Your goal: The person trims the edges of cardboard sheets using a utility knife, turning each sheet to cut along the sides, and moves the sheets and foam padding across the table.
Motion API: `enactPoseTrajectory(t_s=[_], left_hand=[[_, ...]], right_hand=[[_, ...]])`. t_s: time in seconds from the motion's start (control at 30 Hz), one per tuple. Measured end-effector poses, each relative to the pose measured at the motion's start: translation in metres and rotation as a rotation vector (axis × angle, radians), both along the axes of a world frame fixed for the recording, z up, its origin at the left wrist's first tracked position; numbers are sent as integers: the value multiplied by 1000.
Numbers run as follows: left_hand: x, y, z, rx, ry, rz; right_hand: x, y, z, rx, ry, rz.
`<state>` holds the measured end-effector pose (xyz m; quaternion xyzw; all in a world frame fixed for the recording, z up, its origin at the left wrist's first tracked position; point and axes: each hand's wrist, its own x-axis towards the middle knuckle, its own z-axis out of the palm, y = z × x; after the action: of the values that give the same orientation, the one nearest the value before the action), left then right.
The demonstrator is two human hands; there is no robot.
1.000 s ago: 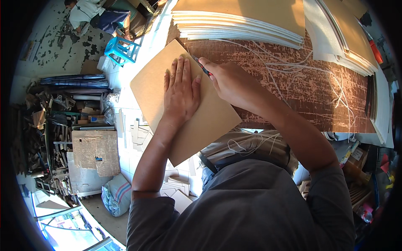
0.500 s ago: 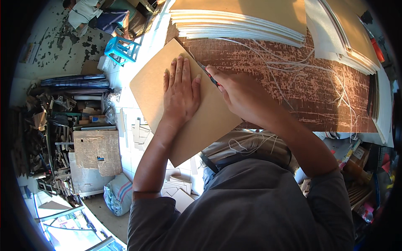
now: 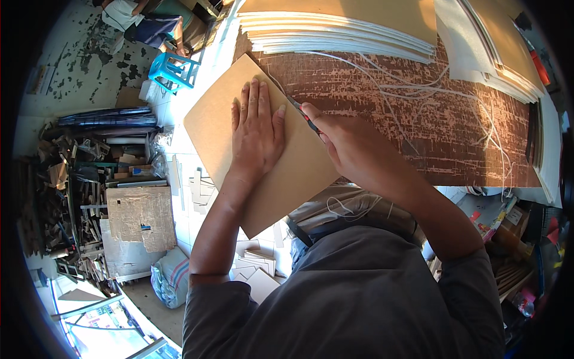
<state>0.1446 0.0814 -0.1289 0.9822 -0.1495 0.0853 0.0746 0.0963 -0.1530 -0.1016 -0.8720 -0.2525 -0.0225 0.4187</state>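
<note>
A tan rectangular board [image 3: 299,173] lies at an angle over the left end of the worn brown table [image 3: 359,137]. My left hand [image 3: 257,131] is flat on it, fingers stretched out toward its far corner. In my right hand [image 3: 344,134] is a utility knife [image 3: 307,116] with a dark and red handle, its front end at the board's right edge. A thin pale strip curls up along that edge ahead of the knife. My fist hides part of the handle.
Stacks of tan and white sheets [image 3: 335,36] lie on the table's far side, with another stack [image 3: 508,60] at far right. Loose pale strips [image 3: 430,93] trail between. A blue stool [image 3: 173,70] and a seated person [image 3: 143,27] are at upper left; scrap wood [image 3: 78,191] piles at left.
My right hand has drawn the knife a short way toward me and to the right along the board's edge. My left hand stays pressed on the board.
</note>
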Motion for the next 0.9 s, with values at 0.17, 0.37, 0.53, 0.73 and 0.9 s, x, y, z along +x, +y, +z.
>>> enactPoseTrajectory(t_s=[0.17,0.37,0.53,0.73,0.9], left_hand=[[1,3,16,102,169,-70],[5,4,27,73,300,-123],[5,2,30,109,314,-95],[6,0,30,111,319,-85],[5,1,30,117,313,-85]], right_hand=[[3,-3,-1,-11,-6,23],[3,-3,-1,-11,-16,26],[-5,-6,3,-19,15,36],[-12,-9,-4,40,-35,27],[-24,-15,6,-27,78,14]])
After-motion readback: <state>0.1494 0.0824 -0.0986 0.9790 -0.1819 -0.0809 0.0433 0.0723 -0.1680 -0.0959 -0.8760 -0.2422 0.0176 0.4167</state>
